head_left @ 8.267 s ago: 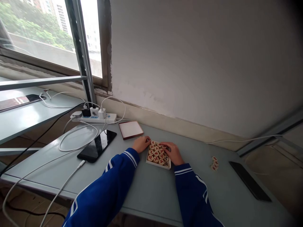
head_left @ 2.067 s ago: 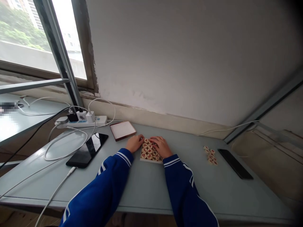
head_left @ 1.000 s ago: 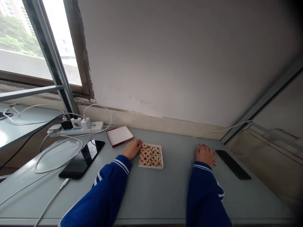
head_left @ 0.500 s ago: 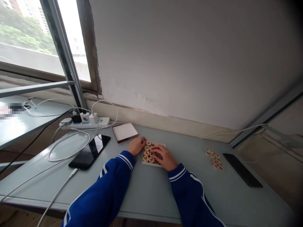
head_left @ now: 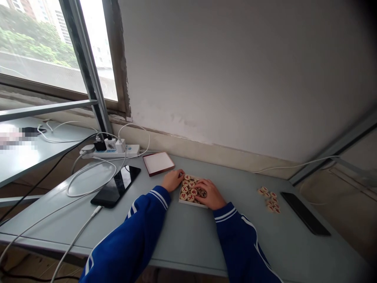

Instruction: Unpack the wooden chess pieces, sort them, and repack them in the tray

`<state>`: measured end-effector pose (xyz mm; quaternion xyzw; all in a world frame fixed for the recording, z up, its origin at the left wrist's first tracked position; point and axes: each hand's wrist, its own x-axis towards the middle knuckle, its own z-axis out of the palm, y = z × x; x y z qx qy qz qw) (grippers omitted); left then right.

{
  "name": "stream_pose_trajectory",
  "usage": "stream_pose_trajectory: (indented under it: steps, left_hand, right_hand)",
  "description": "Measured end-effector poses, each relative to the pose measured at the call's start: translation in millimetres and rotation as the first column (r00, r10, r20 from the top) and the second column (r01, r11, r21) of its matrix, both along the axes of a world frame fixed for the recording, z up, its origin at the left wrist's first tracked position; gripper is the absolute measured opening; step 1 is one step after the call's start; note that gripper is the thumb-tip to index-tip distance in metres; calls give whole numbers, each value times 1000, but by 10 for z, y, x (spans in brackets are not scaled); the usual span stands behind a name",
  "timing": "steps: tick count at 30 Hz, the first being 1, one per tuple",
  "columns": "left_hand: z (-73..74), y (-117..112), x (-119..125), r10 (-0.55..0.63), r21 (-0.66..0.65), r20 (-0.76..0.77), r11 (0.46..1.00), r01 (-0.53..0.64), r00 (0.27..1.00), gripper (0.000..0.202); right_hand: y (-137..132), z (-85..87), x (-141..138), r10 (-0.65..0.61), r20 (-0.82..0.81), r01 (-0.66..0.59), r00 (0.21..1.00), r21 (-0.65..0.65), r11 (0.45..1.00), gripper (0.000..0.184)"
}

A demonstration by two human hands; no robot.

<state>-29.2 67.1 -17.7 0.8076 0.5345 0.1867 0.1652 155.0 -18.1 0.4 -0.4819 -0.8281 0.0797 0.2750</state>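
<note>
A shallow white box [head_left: 193, 203] on the desk holds round wooden xiangqi pieces [head_left: 184, 188] with red or dark characters, laid in rows. My left hand [head_left: 173, 181] grips the box at its far left corner with curled fingers. Over the right half of the box, my right hand [head_left: 212, 195] has its thumb and fingers about a red-marked xiangqi piece [head_left: 194, 192]. Part of the right side of the box is hidden beneath this hand. Behind my left hand lies the box lid [head_left: 159, 163], its white inside facing up.
More xiangqi pieces [head_left: 269, 199] lie in a loose cluster at the right, beside a long black case [head_left: 305, 213]. At the left are a black tablet [head_left: 116, 186], a white charging cable [head_left: 79, 232] and a power strip [head_left: 132, 150] with chargers. A wall closes off the desk's rear.
The view has shifted slightly, so everything appears a little further right. My right hand has drawn back slightly, showing more of the red-marked pieces; my left hand keeps its place at the corner.
</note>
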Motion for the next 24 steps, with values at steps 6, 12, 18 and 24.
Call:
stream_pose_trajectory:
  steps: [6, 12, 18, 24]
  left_hand:
    - [-4, 13, -2, -1, -8, -9, 1000, 1, 1000, 31]
    - [15, 17, -5, -9, -31, -16, 999, 8, 1000, 32]
    - [9, 19, -4, -18, -27, -2, 999, 18, 1000, 33]
    - [-16, 25, -2, -22, 0, 5, 1000, 22, 1000, 30]
  right_hand:
    - [97, 5, 233, -249, 25, 247, 968, 73, 966, 21]
    - [-16, -174, 1168, -834, -28, 806, 550, 278, 522, 15]
    - [-370, -327, 1737, -942, -280, 945, 185, 313, 92, 27]
    - [-40, -74, 1038, -643, -179, 658, 744, 360, 661, 32]
